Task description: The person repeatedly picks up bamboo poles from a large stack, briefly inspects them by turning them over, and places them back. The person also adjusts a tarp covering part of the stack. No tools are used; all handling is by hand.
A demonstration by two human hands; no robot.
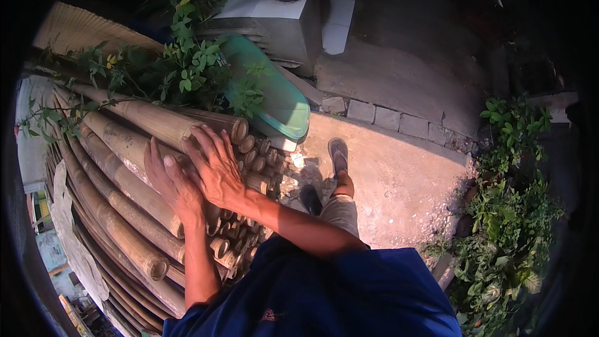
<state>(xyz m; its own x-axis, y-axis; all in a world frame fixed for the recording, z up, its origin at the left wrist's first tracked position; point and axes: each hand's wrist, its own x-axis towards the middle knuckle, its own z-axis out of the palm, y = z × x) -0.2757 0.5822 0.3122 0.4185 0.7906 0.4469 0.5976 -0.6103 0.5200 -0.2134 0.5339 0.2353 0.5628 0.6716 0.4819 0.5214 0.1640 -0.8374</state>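
Note:
A stack of cut bamboo poles (118, 203) fills the left side, with the round cut ends facing me. My right hand (218, 168) is open over the upper poles, fingers stretched out, its fingertips at one thick bamboo pole (146, 115). Close beside it, my left hand (176, 187) is also open, with fingers pointing up and away from me above the poles. The two hands overlap a little near the thumbs. Neither hand grips a pole; whether the palms press on the bamboo is hidden.
Leafy vines (187, 75) hang over the far end of the stack, next to a green plastic tub-like thing (271, 90). Behind stands a pale block-shaped planter (274, 28). Concrete paving (393, 175) lies to the right, edged by bushes (499, 224). Stone rubble lies near my feet.

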